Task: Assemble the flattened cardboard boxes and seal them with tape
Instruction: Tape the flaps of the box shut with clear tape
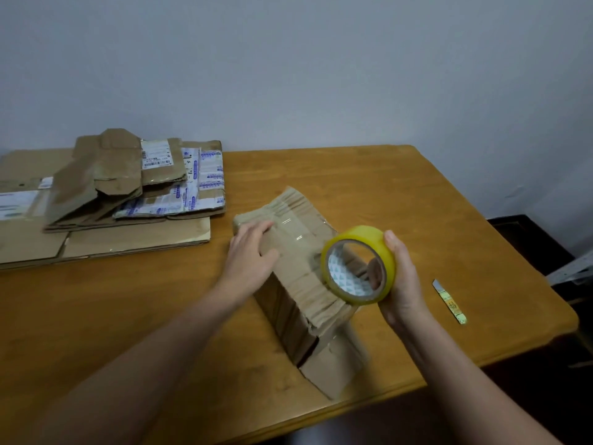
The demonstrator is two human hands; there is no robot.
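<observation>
Mid-seal: left hand pressing flat on box by desk's front edge, right hand gripping tape roll; next, probably cut strip.

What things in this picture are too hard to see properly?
All in the head view:
1. The print on the labels of the flattened boxes is too small to read.
2. That pile is cut off by the picture's left edge.
3. The tape roll, held in the right hand, hides part of the box top.
4. The left hand covers the box's left edge.
5. The marking on the small blade is blurred.
</observation>
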